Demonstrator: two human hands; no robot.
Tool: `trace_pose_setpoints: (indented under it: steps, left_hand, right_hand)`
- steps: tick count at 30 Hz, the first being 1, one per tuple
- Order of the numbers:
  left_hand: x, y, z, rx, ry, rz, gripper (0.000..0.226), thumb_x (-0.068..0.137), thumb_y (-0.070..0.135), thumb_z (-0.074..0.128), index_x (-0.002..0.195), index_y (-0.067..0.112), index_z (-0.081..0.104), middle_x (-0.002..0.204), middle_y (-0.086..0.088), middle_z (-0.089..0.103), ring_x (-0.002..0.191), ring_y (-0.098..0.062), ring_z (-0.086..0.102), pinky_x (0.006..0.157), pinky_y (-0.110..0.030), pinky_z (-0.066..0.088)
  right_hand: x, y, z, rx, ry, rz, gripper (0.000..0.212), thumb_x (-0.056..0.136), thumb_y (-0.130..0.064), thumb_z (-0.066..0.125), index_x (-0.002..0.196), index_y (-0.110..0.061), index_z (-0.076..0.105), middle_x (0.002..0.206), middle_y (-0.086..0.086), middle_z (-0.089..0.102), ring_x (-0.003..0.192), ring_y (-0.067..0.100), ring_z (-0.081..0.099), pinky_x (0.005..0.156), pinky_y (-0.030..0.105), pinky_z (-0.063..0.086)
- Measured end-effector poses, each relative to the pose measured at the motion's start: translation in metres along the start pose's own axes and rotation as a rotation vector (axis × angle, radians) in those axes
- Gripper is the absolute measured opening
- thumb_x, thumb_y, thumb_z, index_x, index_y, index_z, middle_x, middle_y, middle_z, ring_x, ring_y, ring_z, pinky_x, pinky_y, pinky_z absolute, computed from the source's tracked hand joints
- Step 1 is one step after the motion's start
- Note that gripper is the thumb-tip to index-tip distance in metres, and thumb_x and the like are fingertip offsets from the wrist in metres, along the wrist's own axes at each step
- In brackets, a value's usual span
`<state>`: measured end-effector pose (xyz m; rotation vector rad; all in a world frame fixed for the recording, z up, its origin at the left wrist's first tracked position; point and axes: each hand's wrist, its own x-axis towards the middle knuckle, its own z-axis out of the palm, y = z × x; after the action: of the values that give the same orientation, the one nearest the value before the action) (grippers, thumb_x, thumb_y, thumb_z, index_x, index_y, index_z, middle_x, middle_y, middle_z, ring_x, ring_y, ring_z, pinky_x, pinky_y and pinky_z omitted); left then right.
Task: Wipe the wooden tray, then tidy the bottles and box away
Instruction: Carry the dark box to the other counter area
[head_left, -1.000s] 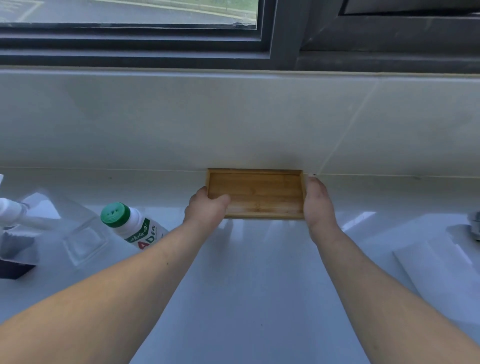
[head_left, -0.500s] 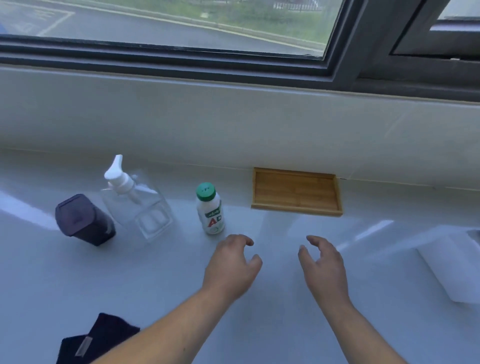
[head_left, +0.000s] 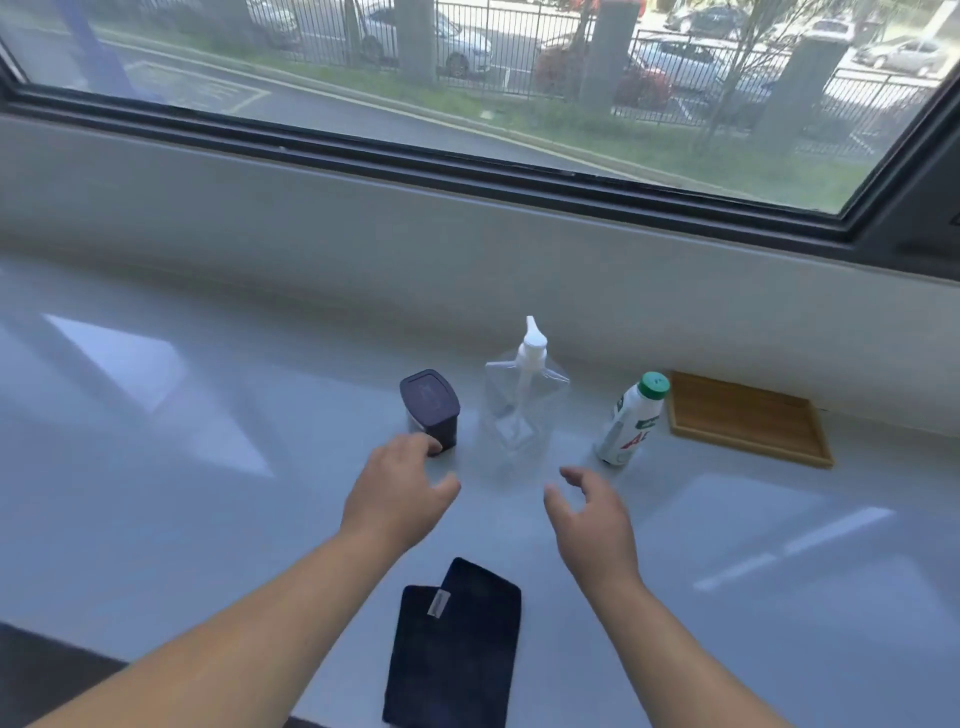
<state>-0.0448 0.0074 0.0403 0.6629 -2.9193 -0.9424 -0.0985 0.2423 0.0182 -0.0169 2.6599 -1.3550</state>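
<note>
The wooden tray (head_left: 748, 418) lies empty against the wall at the right. Left of it stands a white bottle (head_left: 631, 421) with a green cap, then a clear pump bottle (head_left: 524, 400), then a dark box (head_left: 430, 408). My left hand (head_left: 397, 493) hovers open just in front of the dark box, fingertips at its base. My right hand (head_left: 592, 512) is open in front of the pump bottle, holding nothing.
A folded dark cloth (head_left: 454, 642) lies on the white counter (head_left: 156, 493) near its front edge, between my forearms. The tiled wall and window sill run along the back.
Both hands let go of the tray at the wall and drew back. The view swung left; my hands now sit in front of the box and pump bottle.
</note>
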Motion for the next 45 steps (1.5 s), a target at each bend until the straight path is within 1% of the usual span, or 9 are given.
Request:
trace_pose_setpoints:
  steps: [8,14,20,26,31,36,39,43,45]
  left_hand:
    - [0.046,-0.036,-0.077,0.177,0.010,0.015,0.080,0.082,0.067,0.064,0.149,0.030,0.043,0.154,0.007,0.043,0.140,-0.022,0.035,0.107,-0.045,0.042]
    - [0.083,-0.034,-0.066,0.253,-0.029,0.045,0.094,0.076,0.071,0.070,0.153,0.030,0.036,0.159,0.008,0.036,0.142,-0.023,0.034,0.108,-0.045,0.042]
    - [0.127,-0.023,-0.036,0.340,-0.146,0.027,0.104,0.070,0.070,0.078,0.155,0.033,0.032,0.166,0.003,0.028,0.147,-0.027,0.032,0.110,-0.047,0.042]
    - [0.148,-0.020,-0.016,0.333,-0.180,0.051,0.100,0.065,0.062,0.082,0.150,0.033,0.038,0.149,0.005,0.048,0.132,-0.025,0.044,0.097,-0.042,0.048]
    - [0.156,-0.022,-0.012,0.281,-0.205,0.031,0.095,0.064,0.056,0.082,0.146,0.030,0.040,0.139,0.002,0.052,0.126,-0.025,0.046,0.096,-0.043,0.050]
    - [0.152,-0.028,-0.010,0.179,-0.145,0.056,0.082,0.062,0.053,0.079,0.133,0.028,0.046,0.124,0.003,0.054,0.113,-0.021,0.048,0.082,-0.034,0.047]
    - [0.145,-0.040,-0.020,0.112,-0.110,0.062,0.078,0.060,0.052,0.078,0.128,0.029,0.048,0.121,0.006,0.055,0.110,-0.020,0.049,0.080,-0.034,0.047]
    - [0.132,-0.067,-0.049,0.081,-0.060,0.056,0.077,0.057,0.055,0.079,0.123,0.029,0.048,0.116,0.007,0.054,0.106,-0.020,0.050,0.081,-0.034,0.048]
    - [0.122,-0.085,-0.067,0.073,-0.030,0.049,0.075,0.058,0.055,0.081,0.121,0.029,0.049,0.116,0.008,0.055,0.106,-0.020,0.051,0.082,-0.035,0.049]
  right_hand:
    - [0.011,-0.080,0.069,-0.031,-0.092,-0.098,0.061,0.091,-0.053,0.064,0.145,-0.026,0.053,0.145,-0.008,0.056,0.140,0.014,0.043,0.107,0.035,0.043]
    - [0.042,-0.075,0.099,-0.094,-0.183,-0.058,0.084,0.087,-0.060,0.067,0.158,-0.029,0.034,0.160,-0.005,0.040,0.149,0.017,0.029,0.113,0.038,0.038]
    - [0.069,-0.051,0.124,-0.155,-0.286,0.023,0.102,0.082,-0.060,0.074,0.162,-0.022,0.022,0.164,0.000,0.035,0.149,0.023,0.031,0.114,0.039,0.039]
    - [0.081,-0.044,0.139,0.016,-0.349,0.154,0.093,0.082,-0.042,0.069,0.161,-0.032,0.022,0.161,-0.003,0.039,0.140,0.017,0.045,0.097,0.033,0.047]
    - [0.088,-0.051,0.148,0.170,-0.409,0.279,0.092,0.076,-0.037,0.061,0.160,-0.038,0.023,0.140,0.002,0.060,0.117,0.020,0.063,0.089,0.037,0.057]
    - [0.093,-0.057,0.159,0.276,-0.398,0.339,0.080,0.088,-0.025,0.067,0.158,-0.031,0.030,0.110,-0.025,0.053,0.098,0.002,0.064,0.080,0.030,0.057]
    - [0.091,-0.066,0.168,0.350,-0.402,0.368,0.078,0.087,-0.029,0.071,0.156,-0.032,0.033,0.111,-0.032,0.052,0.099,-0.010,0.059,0.074,0.023,0.049]
    - [0.076,-0.089,0.185,0.405,-0.428,0.409,0.084,0.082,-0.037,0.074,0.155,-0.037,0.033,0.137,-0.011,0.047,0.116,0.008,0.058,0.087,0.029,0.049]
    - [0.067,-0.104,0.199,0.457,-0.445,0.443,0.081,0.081,-0.032,0.070,0.155,-0.030,0.037,0.136,-0.006,0.056,0.120,0.018,0.061,0.100,0.039,0.051]
